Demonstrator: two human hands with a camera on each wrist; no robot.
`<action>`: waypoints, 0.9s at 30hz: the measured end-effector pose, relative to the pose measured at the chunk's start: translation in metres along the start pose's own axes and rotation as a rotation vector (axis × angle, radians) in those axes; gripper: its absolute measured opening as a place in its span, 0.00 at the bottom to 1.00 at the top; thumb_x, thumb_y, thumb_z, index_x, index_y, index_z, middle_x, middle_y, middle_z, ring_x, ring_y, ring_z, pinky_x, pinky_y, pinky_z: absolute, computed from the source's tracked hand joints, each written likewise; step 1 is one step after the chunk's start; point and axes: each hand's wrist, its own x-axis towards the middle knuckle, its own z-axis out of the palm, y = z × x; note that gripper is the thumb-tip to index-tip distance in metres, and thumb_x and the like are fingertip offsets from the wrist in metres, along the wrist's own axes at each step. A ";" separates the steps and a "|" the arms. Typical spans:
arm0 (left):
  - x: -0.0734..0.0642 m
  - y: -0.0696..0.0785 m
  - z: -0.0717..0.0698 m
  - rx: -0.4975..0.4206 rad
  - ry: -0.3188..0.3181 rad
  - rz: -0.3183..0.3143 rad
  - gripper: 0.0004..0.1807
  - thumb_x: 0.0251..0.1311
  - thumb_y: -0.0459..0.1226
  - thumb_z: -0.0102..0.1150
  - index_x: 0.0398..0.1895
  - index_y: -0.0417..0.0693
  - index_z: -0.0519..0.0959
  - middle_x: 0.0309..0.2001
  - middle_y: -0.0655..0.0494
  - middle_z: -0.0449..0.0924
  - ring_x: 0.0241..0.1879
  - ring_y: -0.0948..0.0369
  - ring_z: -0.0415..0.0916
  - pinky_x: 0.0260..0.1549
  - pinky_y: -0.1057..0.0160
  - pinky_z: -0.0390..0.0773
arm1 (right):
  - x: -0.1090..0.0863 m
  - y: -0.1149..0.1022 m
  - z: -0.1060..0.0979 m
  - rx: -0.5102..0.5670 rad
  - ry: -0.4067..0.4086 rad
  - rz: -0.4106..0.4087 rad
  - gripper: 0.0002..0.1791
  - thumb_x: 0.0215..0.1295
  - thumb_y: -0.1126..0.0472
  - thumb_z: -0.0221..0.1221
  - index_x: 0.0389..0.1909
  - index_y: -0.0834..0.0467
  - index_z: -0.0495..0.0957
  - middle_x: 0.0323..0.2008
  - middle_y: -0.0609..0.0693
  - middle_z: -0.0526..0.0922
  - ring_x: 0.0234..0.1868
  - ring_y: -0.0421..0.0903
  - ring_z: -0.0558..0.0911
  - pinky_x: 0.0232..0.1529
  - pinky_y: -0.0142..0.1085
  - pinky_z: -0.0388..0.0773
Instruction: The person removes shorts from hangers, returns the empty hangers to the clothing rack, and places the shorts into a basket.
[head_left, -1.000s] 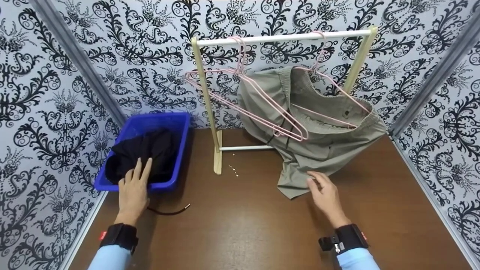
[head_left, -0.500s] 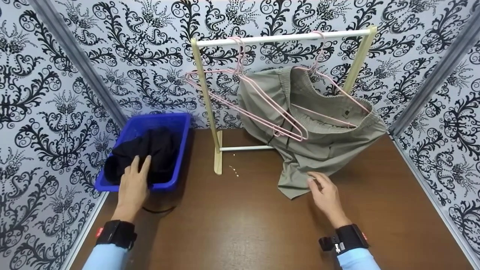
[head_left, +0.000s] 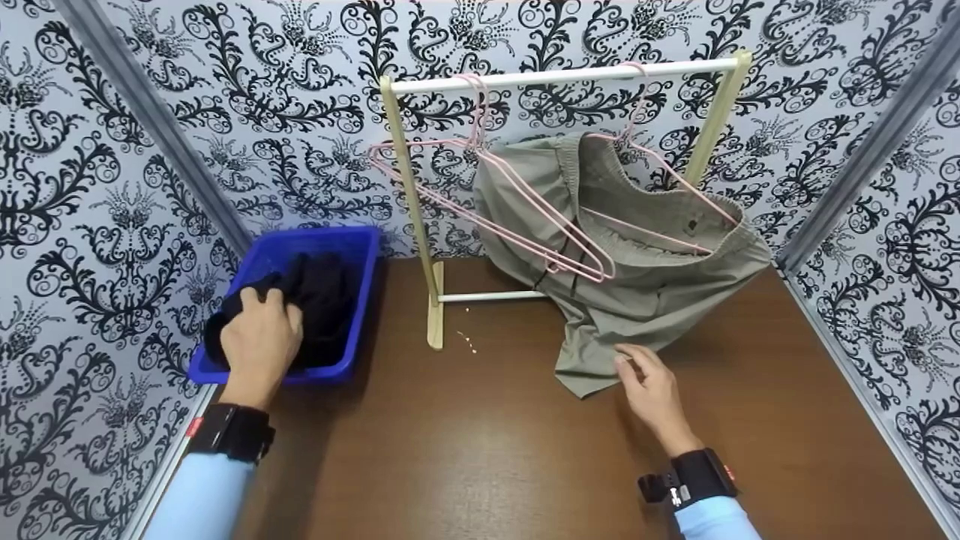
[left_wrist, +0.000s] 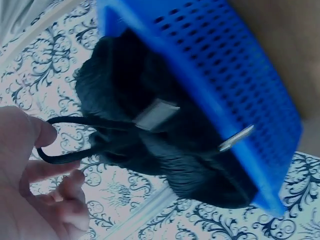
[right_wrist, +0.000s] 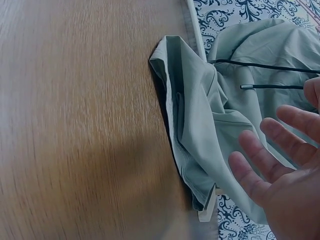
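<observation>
A person's left hand (head_left: 262, 334), its outstretched fingers now curled, has moved deeper over a blue plastic basket (head_left: 364, 292) holding soft black cloth (head_left: 322, 300). The thin black cord (left_wrist: 90, 121) that trailed onto the brown wooden table (head_left: 465, 420) half a second ago has left the tabletop, its loop pinched at the thumb. The right hand (head_left: 651, 390) has not shifted, its fingers slightly parted and gripping nothing, close beside a grey-green cloth garment with a gathered waist (head_left: 630, 307).

By count: one basket, one cord with two silvery tips, one white-barred wooden rack (head_left: 562, 79), one garment hung on it, and seemingly three pink wire hangers, two bare and one inside the garment.
</observation>
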 end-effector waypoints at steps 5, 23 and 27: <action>0.014 0.009 0.004 -0.132 -0.156 -0.218 0.19 0.73 0.38 0.44 0.44 0.26 0.76 0.42 0.20 0.74 0.39 0.22 0.75 0.38 0.28 0.74 | -0.001 0.000 -0.001 -0.009 -0.013 0.014 0.14 0.73 0.67 0.59 0.55 0.67 0.83 0.53 0.60 0.84 0.41 0.39 0.82 0.43 0.24 0.75; -0.007 0.002 0.059 -0.184 -0.481 -0.131 0.19 0.71 0.31 0.40 0.39 0.17 0.76 0.45 0.19 0.74 0.51 0.26 0.72 0.51 0.32 0.74 | -0.001 0.002 -0.004 -0.031 -0.005 0.002 0.14 0.73 0.67 0.59 0.54 0.68 0.83 0.52 0.61 0.85 0.41 0.40 0.82 0.43 0.24 0.75; -0.013 -0.003 0.067 -0.135 -0.581 -0.095 0.18 0.66 0.29 0.42 0.36 0.19 0.78 0.44 0.23 0.76 0.53 0.29 0.71 0.51 0.33 0.76 | -0.001 0.003 -0.004 -0.031 0.005 0.007 0.13 0.72 0.68 0.60 0.53 0.69 0.83 0.52 0.61 0.85 0.41 0.40 0.82 0.43 0.22 0.74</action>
